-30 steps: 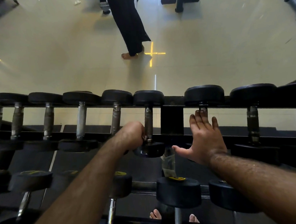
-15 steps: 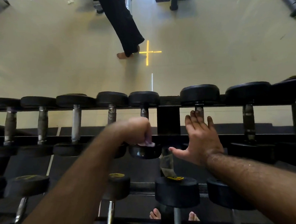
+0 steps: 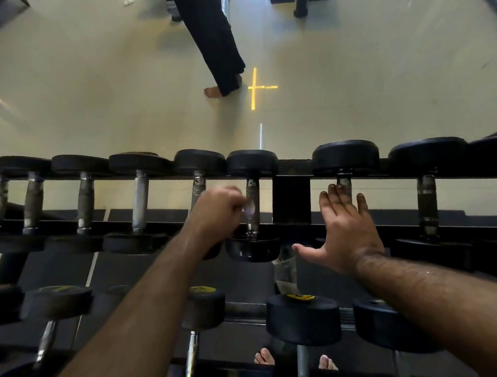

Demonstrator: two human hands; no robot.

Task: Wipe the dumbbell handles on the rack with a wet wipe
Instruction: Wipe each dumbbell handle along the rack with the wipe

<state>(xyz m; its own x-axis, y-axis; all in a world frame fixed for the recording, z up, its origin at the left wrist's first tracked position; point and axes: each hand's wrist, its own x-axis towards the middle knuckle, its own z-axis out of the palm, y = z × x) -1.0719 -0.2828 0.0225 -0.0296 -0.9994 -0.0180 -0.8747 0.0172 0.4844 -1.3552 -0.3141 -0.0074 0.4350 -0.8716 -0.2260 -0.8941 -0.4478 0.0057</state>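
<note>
Pale crumpled wet wipe (image 3: 247,210) showing at the knuckles of the left hand (image 3: 217,212), pinched in curled fingers and pressing against the worn, knurled steel dumbbell handle (image 3: 252,208). Right hand (image 3: 347,231) spreading flat and wide, fingers straight, thumb out, holding nothing, fingertips lying over the next grey metal handle (image 3: 344,186) to the right. Sitting in a row on the black steel rack (image 3: 291,197), round matte black rubber dumbbell heads (image 3: 252,162), just beyond both hands.

yellow labels (image 3: 298,297) on lower dumbbell heads, print too blurred to read
</note>
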